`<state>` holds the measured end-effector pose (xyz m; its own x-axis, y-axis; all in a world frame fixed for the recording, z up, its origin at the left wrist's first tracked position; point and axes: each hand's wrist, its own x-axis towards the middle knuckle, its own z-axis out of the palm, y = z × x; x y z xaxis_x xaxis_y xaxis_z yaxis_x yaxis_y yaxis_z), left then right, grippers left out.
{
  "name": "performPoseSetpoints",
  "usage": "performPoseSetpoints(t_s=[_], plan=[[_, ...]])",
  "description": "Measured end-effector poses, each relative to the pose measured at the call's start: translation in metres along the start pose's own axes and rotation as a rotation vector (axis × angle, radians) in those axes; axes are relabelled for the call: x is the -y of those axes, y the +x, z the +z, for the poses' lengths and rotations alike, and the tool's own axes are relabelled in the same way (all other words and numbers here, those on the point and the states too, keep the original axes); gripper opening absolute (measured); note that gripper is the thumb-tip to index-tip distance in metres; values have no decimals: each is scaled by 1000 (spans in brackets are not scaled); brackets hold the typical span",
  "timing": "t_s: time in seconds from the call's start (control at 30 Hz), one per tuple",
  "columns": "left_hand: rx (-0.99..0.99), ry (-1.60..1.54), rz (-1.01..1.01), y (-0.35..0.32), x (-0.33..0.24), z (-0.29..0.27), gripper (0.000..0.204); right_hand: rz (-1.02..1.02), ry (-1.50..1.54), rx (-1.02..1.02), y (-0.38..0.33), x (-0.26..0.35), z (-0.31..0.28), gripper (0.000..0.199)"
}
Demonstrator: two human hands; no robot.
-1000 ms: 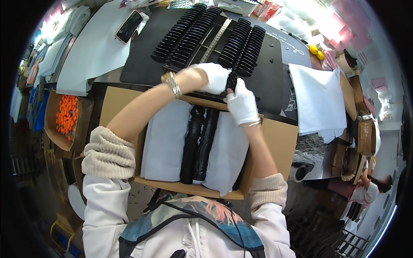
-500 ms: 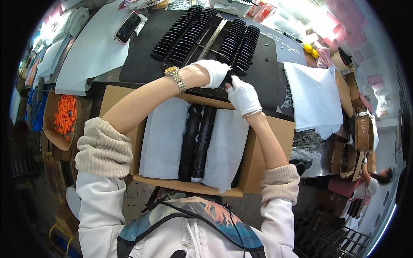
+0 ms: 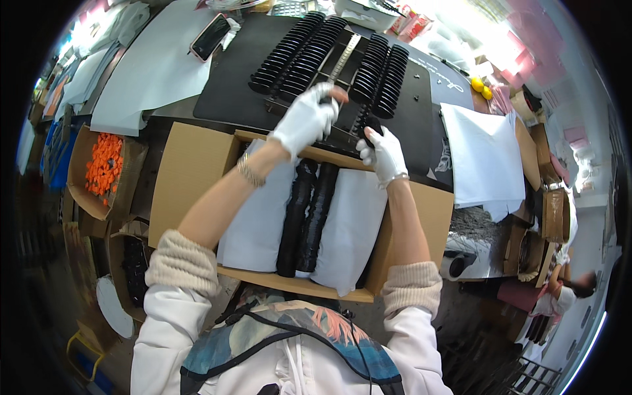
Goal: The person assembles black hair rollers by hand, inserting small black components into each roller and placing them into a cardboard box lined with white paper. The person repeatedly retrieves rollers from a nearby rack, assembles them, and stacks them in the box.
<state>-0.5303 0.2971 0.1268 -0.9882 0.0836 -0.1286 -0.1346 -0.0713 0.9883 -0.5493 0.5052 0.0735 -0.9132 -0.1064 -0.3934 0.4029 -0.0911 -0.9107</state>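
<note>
My left hand (image 3: pixel 308 120), in a white glove with bare fingertips, is over the near end of a black rack (image 3: pixel 275 106). Its fingers are loosely bent and apart, and I see nothing in them. My gloved right hand (image 3: pixel 387 157) is closed around a small dark piece (image 3: pixel 373 124) at the near end of the right rows. The rack carries long rows of glossy black curved pieces (image 3: pixel 299 59), with more rows (image 3: pixel 392 79) on the right. A pale measuring strip (image 3: pixel 343 59) runs between them.
An open cardboard box (image 3: pixel 191 178) before me holds white paper and two long black wrapped bundles (image 3: pixel 294 217). Orange pieces (image 3: pixel 104 164) fill a carton at left. A phone (image 3: pixel 210 36), white sheets (image 3: pixel 480 155) and yellow balls (image 3: pixel 477 84) lie around. Another person (image 3: pixel 559 296) is at far right.
My left hand has come away from my right, moving left and turning over the rack. My right hand has shifted slightly right and nearer me. The whole view has shifted a little.
</note>
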Motion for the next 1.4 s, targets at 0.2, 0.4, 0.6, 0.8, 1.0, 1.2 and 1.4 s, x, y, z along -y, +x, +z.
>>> performPoseSetpoints(t_s=[0.2,0.4,0.6,0.8,1.0,1.2,1.4], plan=[[-1,92,-254,-60,36,0,19,-239,-515,-137,-35,16,16,13],[77,-483,120,-95,54,8,36,113,-177,465,-107,27,24,44],[102,-124,145,-124,71,12,63,404,167,605,-120,-22,30,45],[170,174,197,-138,92,-12,51,537,168,704,-125,-50,34,46],[229,478,406,-144,95,-22,28,791,314,764,-132,-80,38,47],[225,748,470,-134,103,-35,10,-89,-472,248,-135,-81,39,34],[181,767,449,-108,113,-26,17,-766,-980,150,-110,-83,27,13]])
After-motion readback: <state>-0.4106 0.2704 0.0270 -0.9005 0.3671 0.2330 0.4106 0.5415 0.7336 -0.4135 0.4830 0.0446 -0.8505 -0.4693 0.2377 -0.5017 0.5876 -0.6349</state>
